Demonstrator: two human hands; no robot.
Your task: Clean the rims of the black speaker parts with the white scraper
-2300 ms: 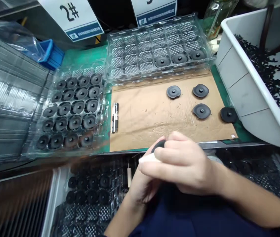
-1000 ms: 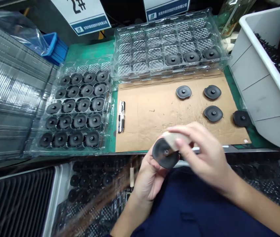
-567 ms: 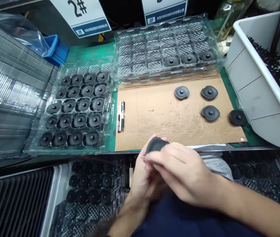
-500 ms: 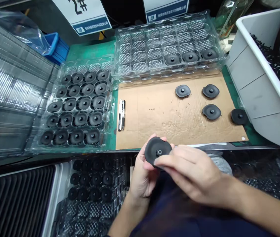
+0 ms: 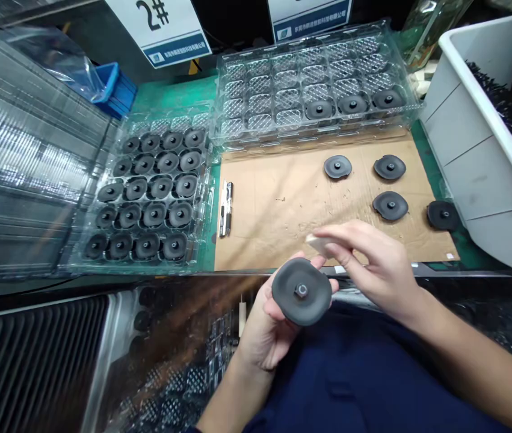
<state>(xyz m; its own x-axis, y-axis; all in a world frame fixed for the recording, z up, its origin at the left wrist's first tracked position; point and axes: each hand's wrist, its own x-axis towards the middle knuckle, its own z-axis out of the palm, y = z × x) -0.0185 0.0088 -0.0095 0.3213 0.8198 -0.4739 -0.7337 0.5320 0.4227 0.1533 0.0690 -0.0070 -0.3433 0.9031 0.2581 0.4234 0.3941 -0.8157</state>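
Observation:
My left hand (image 5: 267, 325) is closed round the edge of a dark grey rounded disc (image 5: 289, 305) with a small raised stem at its centre, its face turned up towards me. Just above and to the right, my right hand (image 5: 373, 264) pinches a small off-white piece (image 5: 319, 243); it is blurred and I cannot tell its material. Beyond my hands lies a brown cardboard sheet (image 5: 274, 222). On its right part rest several like discs, among them one disc (image 5: 390, 205) with a notched edge.
Left stands a clear tray (image 5: 198, 234) with rows of discs; at the back, another clear tray (image 5: 219, 135) holds three. Two pens (image 5: 225, 207) lie on the cardboard. A grey bin (image 5: 472, 132) with black scraps stands right, a blue box (image 5: 123, 96) back left.
My right hand has drawn back up and right from the disc, and the off-white piece now shows in its fingers. The disc faces me more squarely, slightly lower and further right.

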